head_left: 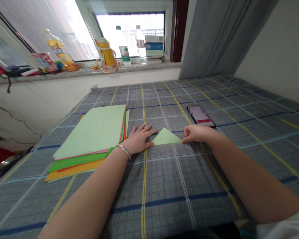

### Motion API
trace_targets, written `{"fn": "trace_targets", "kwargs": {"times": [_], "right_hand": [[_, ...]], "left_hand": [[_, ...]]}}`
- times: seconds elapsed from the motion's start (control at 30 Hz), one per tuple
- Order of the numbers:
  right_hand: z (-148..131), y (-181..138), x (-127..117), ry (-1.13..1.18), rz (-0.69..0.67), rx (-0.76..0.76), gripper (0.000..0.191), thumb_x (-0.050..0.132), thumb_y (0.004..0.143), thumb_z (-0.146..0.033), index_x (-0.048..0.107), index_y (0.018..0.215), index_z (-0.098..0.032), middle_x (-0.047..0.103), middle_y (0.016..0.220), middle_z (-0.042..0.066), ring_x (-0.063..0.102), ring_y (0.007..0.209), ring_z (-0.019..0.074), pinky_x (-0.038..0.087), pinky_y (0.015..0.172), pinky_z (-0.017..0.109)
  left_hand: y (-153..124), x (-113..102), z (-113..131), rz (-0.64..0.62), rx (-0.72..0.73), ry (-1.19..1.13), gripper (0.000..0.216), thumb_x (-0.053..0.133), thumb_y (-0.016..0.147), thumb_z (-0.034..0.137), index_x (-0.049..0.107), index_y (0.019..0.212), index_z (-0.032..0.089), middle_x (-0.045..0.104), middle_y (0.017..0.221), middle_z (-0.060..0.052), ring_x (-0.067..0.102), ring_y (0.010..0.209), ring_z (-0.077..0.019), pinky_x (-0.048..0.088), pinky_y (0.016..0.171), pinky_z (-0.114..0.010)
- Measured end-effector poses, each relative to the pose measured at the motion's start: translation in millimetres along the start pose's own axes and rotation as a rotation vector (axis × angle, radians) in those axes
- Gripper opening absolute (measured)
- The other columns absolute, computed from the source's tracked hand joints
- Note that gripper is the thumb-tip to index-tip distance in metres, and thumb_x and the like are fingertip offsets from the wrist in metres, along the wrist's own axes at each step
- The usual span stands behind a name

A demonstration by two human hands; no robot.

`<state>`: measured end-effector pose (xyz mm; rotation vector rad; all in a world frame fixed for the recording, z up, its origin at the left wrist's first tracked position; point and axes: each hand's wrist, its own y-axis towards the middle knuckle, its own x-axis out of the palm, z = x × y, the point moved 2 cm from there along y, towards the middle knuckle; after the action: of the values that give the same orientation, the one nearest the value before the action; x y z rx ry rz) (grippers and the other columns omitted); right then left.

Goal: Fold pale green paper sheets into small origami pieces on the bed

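Observation:
A light green sheet of paper folded into a triangle (166,137) lies flat on the plaid cloth, its point facing away from me. My left hand (140,138), with a silver bangle at the wrist, rests flat with fingers spread; its thumb touches the triangle's left corner. At the opposite corner, my right hand (194,133) is closed, thumb and forefinger pinching the paper's tip. Left of my left hand sits a stack of coloured paper (92,131), light green on top, with pink, green, red and orange edges showing below.
A phone (203,118) with its screen lit lies beyond my right hand. The plaid cloth (164,186) covers the whole surface. Along the windowsill (82,71) stand an orange drink bottle (61,53), a yellow cup (106,54), clear bottles and stacked boxes (154,46). A grey curtain (214,39) hangs behind.

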<state>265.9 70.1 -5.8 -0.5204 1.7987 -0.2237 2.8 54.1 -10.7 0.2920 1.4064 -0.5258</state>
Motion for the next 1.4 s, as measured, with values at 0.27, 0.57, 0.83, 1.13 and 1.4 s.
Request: {"fn": "trace_targets", "kwargs": {"times": [0.27,0.57,0.83,1.13,1.4], "right_hand": [[-6.6,-5.0,8.5,0.132,0.19,-0.256,0.026,0.067,0.067,-0.024,0.06,0.091,-0.02,0.06,0.079,0.0,0.055,0.067,0.0131,0.038,0.057,0.024],[-18.7,-10.6,18.2,0.063,0.502,-0.662,0.031,0.068,0.07,-0.022,0.065,0.101,-0.025,0.055,0.114,0.006,0.052,0.105,0.0204,0.043,0.092,0.037],[-39.6,-17.6,22.4,-0.152,0.501,-0.778,0.019,0.057,0.079,-0.017,0.065,0.096,-0.023,0.065,0.107,0.005,0.054,0.105,0.0207,0.042,0.09,0.036],[-52.0,-13.4,22.7,-0.068,0.69,-0.691,0.013,0.049,0.077,-0.011,0.059,0.079,-0.02,0.062,0.083,0.004,0.053,0.089,0.0188,0.041,0.082,0.03],[-56.2,-18.9,19.6,-0.002,0.786,-0.701,0.009,0.051,0.081,-0.019,0.06,0.079,-0.021,0.065,0.086,0.003,0.053,0.09,0.0195,0.039,0.083,0.032]], "left_hand": [[0.4,-2.1,-1.4,0.084,0.134,-0.115,0.069,0.06,0.081,0.024,0.03,0.143,0.029,0.019,0.154,-0.013,0.018,0.141,-0.0297,0.026,0.108,-0.057],[-3.5,5.5,25.1,0.23,0.331,-0.105,0.045,0.055,0.078,0.013,0.053,0.122,0.024,0.031,0.15,-0.009,0.033,0.136,-0.0241,0.031,0.11,-0.046],[1.2,7.9,40.5,0.317,0.343,-0.021,0.023,0.048,0.088,0.023,0.055,0.11,0.021,0.058,0.121,-0.007,0.056,0.11,-0.0185,0.045,0.097,-0.034],[0.6,0.5,41.3,0.552,0.246,0.055,0.014,0.048,0.091,0.028,0.062,0.091,0.025,0.069,0.098,0.001,0.052,0.116,-0.0207,0.017,0.112,-0.05],[-4.4,-6.8,45.2,0.739,0.232,0.121,0.018,0.051,0.09,0.033,0.067,0.084,0.026,0.07,0.089,0.0,0.054,0.093,-0.0198,0.034,0.094,-0.042]]}}
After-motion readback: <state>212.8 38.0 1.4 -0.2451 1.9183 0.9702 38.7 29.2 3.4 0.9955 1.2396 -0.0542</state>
